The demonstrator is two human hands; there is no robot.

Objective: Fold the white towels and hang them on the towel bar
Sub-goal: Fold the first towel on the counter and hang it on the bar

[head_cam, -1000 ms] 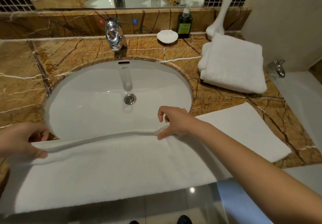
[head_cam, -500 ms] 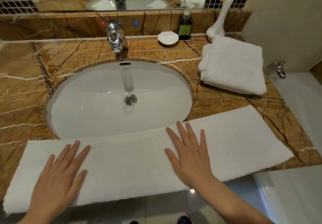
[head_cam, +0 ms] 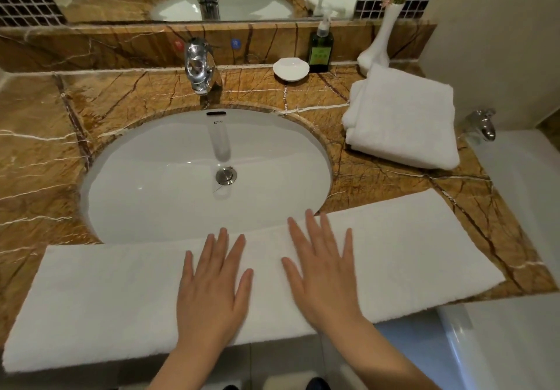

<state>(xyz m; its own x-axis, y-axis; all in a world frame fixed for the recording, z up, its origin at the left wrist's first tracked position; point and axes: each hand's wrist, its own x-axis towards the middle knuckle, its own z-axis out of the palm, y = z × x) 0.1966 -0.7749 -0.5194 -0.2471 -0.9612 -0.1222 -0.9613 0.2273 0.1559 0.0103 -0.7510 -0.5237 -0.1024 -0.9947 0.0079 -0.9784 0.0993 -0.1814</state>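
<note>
Flat, fingers spread, gripping nothing: left hand point(head_cam: 212, 286), right hand point(head_cam: 324, 274) press white towel point(head_cam: 409, 253); best sweep outward, keeping long edges aligned.

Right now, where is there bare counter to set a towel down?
Free: brown marble counter left of the white oval basin, behind the long white towel; smaller patch right of basin. Crowded: back right, white soap dish, green bottle, white vase, folded white towel stack.

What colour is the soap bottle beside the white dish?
The bottle is dark green; the head view shows it.
</note>
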